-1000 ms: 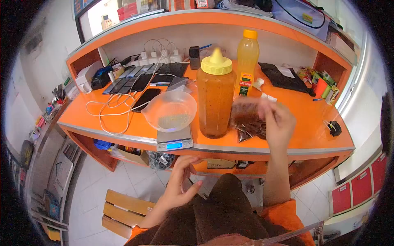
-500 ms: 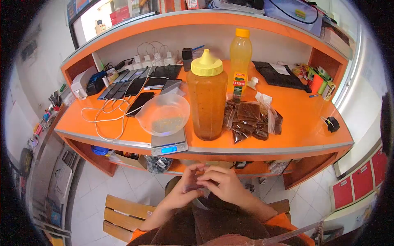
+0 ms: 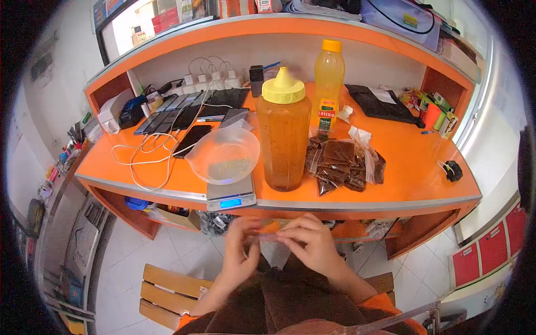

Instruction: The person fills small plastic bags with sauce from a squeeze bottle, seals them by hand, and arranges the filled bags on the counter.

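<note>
Both hands are raised over the lap, just below the desk's front edge. Between them stretches a small clear plastic bag [image 3: 267, 238], blurred. My left hand [image 3: 241, 250] pinches its left side, and my right hand [image 3: 310, 245] pinches its right side. Above them on the desk, a translucent bowl [image 3: 224, 156] rests on a digital scale [image 3: 231, 196] with a lit blue display. A large bottle of orange-brown liquid [image 3: 285, 139] with a yellow nozzle cap stands to the right of the scale. Beside that bottle lies a pile of dark-brown filled plastic bags [image 3: 341, 163].
A yellow-capped bottle [image 3: 329, 78] stands behind the bags. White cables [image 3: 148, 146], phones and a black device [image 3: 192, 140] lie left on the orange desk [image 3: 413, 173]. A black tray [image 3: 385, 106] is back right. A wooden stool [image 3: 167, 290] stands below.
My right hand has come from beside the filled bags down to my left hand. Both hands have since risen slightly and moved a little apart, with the small bag between them.
</note>
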`<state>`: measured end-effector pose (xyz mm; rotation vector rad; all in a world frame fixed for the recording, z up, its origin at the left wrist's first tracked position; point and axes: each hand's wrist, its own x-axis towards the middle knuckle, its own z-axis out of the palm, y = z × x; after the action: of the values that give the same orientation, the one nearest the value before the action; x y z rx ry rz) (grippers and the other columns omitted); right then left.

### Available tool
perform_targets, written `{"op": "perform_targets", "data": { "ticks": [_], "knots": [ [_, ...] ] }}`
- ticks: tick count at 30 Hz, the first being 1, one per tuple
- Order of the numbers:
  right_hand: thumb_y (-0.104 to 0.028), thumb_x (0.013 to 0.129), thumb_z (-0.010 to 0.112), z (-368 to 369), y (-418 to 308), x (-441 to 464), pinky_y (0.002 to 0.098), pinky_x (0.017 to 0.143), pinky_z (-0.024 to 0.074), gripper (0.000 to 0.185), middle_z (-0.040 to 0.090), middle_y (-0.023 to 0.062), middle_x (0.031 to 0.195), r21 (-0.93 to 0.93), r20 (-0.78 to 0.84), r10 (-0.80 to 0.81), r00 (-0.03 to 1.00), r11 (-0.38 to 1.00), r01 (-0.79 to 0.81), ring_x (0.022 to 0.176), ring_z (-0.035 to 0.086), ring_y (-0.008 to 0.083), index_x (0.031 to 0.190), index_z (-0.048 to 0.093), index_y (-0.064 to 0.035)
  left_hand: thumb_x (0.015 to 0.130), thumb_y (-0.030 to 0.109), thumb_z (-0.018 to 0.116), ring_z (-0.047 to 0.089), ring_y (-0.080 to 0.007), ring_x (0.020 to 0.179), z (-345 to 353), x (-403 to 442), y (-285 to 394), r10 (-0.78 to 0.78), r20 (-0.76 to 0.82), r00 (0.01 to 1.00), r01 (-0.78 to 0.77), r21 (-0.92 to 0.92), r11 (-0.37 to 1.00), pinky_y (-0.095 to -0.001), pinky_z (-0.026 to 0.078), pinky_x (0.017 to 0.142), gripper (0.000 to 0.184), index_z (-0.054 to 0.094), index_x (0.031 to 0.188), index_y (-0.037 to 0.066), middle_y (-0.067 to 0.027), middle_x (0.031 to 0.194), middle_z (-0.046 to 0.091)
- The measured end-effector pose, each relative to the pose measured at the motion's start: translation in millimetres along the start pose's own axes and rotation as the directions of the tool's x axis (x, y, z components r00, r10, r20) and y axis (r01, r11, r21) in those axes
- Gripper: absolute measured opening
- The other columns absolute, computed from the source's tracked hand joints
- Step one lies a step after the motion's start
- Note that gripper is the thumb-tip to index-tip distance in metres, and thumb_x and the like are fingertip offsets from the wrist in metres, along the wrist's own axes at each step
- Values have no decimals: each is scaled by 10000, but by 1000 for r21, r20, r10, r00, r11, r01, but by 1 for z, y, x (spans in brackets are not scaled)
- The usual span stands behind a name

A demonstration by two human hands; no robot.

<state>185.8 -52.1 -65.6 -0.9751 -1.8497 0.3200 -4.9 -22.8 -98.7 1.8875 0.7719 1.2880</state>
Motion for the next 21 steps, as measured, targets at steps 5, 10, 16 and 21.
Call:
{"op": "perform_targets", "data": {
  "ticks": [5, 10, 16, 21],
  "knots": [
    [-37, 693, 726, 4, -2, -5, 289, 605, 478, 118, 621, 98, 775, 209, -28, 180, 983, 963, -171, 692, 612, 210, 783, 656, -8, 718, 1, 685, 535, -223, 758, -1, 1, 20, 336, -97, 937, -285, 343, 895, -312, 444, 653, 219, 567, 902, 14, -121, 900, 543],
    [-59, 715, 724, 10, -1, -8, 298, 627, 478, 112, 620, 94, 774, 205, 10, 151, 988, 967, -150, 710, 613, 211, 784, 654, -5, 715, 50, 706, 538, -263, 731, 4, 8, 23, 283, 58, 957, -285, 350, 893, -336, 432, 641, 157, 606, 831, 17, -105, 844, 603],
    [-94, 761, 677, 11, -6, -4, 326, 616, 475, 124, 601, 121, 774, 218, 50, 174, 984, 959, -180, 699, 605, 263, 815, 614, -2, 680, 52, 688, 512, -263, 679, 0, 9, 22, 274, 59, 960, -271, 440, 856, -352, 419, 607, 115, 614, 766, 35, -85, 769, 577],
    [-110, 772, 634, 20, -8, -9, 380, 597, 470, 127, 556, 132, 761, -62, 47, 151, 987, 987, -148, 676, 575, 316, 790, 554, -14, 606, 45, 673, 456, -251, 601, 1, 8, 22, 326, 96, 941, -315, 604, 732, -359, 392, 546, 136, 543, 647, 54, -66, 646, 486]
  ]
}}
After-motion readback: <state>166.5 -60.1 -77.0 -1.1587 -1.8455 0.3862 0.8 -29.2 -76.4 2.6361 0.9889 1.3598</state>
